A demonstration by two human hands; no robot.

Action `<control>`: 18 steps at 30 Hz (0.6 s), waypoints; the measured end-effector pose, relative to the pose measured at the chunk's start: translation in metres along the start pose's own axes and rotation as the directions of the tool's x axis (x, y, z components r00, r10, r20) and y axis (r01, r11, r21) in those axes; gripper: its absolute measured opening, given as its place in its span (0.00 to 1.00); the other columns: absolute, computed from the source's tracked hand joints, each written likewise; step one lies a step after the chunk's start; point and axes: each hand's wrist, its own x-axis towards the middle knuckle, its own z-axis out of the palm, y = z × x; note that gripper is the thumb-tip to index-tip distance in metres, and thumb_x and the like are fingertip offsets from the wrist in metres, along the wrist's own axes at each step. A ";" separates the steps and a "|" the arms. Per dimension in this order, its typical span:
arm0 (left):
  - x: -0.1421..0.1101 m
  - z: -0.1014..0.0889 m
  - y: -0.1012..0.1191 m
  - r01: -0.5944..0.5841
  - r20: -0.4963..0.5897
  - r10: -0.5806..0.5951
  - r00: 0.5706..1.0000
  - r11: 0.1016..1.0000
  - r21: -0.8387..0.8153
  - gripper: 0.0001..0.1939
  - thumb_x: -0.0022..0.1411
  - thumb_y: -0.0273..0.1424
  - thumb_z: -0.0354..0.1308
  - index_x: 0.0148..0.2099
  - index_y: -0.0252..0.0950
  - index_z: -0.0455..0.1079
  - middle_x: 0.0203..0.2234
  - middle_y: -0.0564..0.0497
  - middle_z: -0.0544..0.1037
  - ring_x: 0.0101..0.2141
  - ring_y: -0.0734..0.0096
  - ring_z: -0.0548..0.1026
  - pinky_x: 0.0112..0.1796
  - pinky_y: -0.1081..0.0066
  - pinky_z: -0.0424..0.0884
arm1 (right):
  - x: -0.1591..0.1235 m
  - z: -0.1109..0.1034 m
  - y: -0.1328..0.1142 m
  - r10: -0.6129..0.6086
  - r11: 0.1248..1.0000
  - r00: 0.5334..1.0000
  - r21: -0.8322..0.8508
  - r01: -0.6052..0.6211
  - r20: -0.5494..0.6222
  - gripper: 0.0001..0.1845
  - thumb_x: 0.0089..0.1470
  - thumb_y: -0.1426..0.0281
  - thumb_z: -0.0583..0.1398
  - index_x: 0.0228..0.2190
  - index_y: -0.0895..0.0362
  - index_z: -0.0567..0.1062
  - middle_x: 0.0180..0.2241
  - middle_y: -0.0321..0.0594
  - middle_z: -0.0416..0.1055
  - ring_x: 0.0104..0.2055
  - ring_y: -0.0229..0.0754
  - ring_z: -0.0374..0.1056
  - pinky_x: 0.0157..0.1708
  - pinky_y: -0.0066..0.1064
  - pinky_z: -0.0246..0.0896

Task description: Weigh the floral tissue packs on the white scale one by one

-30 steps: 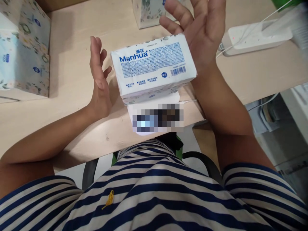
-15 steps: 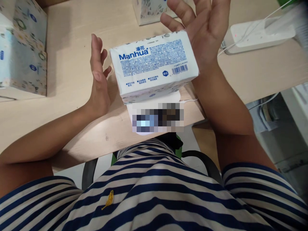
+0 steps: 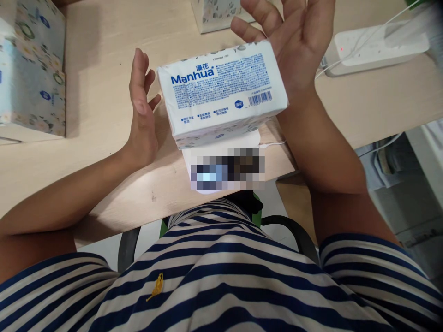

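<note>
A white, blue-printed tissue pack [image 3: 221, 87] marked "Manhua" is in front of me, its barcode side up and its lower side patterned with flowers. My left hand [image 3: 141, 110] stands on edge to the left of it, fingers loosely extended and apart from the pack. At the opposite end, my right hand [image 3: 290, 50] is turned palm up with its fingers spread. The pack's right end overlaps the palm; whether they touch I cannot tell. Neither hand grips anything. Partly under the pack in view lies a white flat device [image 3: 247, 138] with a blurred-out front and a cable.
More floral tissue packs [image 3: 38, 101] are stacked at the left, and another floral pack [image 3: 221, 16] stands at the back. A white power strip [image 3: 367, 48] with cables lies at the right of the wooden table [image 3: 104, 60]. The table's front edge runs close to my body.
My right hand and the pack's right end have shifted very slightly to the right. Otherwise both hands and the pack look the same.
</note>
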 end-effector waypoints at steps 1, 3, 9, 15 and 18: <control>0.000 -0.001 -0.003 -0.024 0.013 0.024 1.000 0.999 -0.026 0.66 0.48 0.83 0.27 0.82 0.59 0.32 0.83 0.62 0.38 0.81 0.49 0.21 0.78 0.49 0.50 | 0.000 0.001 0.000 0.000 1.000 1.000 0.021 0.000 -0.010 0.48 0.41 0.20 0.61 0.56 0.30 0.77 0.65 0.22 0.71 0.72 0.51 0.70 0.74 0.43 0.68; 0.001 -0.003 -0.008 -0.082 0.020 0.084 0.996 0.992 -0.091 0.66 0.47 0.83 0.29 0.82 0.61 0.33 0.83 0.63 0.41 0.81 0.49 0.20 0.80 0.46 0.40 | 0.002 0.001 0.000 0.042 0.996 0.998 0.085 -0.038 -0.037 0.45 0.42 0.22 0.63 0.53 0.32 0.79 0.64 0.25 0.72 0.72 0.52 0.70 0.74 0.43 0.69; 0.000 -0.005 -0.011 -0.131 -0.054 0.125 0.991 0.985 -0.109 0.60 0.54 0.82 0.32 0.82 0.64 0.37 0.82 0.60 0.46 0.82 0.45 0.29 0.79 0.40 0.34 | 0.005 -0.006 -0.003 0.220 0.974 0.972 -0.033 -0.223 -0.085 0.57 0.48 0.17 0.44 0.59 0.40 0.76 0.73 0.28 0.64 0.79 0.50 0.60 0.76 0.38 0.64; -0.001 0.002 0.017 -0.183 -0.023 0.181 0.983 0.978 -0.104 0.55 0.62 0.78 0.36 0.82 0.59 0.39 0.82 0.56 0.46 0.82 0.49 0.33 0.80 0.46 0.38 | 0.005 0.001 0.005 0.104 0.993 0.994 -0.047 -0.106 -0.045 0.56 0.44 0.17 0.52 0.61 0.37 0.72 0.71 0.29 0.67 0.77 0.51 0.64 0.75 0.39 0.66; -0.002 0.012 0.034 -0.200 0.000 0.200 0.980 0.979 -0.030 0.59 0.59 0.79 0.48 0.82 0.59 0.38 0.82 0.54 0.43 0.82 0.45 0.39 0.78 0.46 0.46 | 0.009 0.012 0.013 0.115 0.993 0.992 -0.003 -0.115 -0.052 0.50 0.55 0.23 0.49 0.62 0.43 0.70 0.72 0.33 0.67 0.75 0.47 0.67 0.75 0.40 0.66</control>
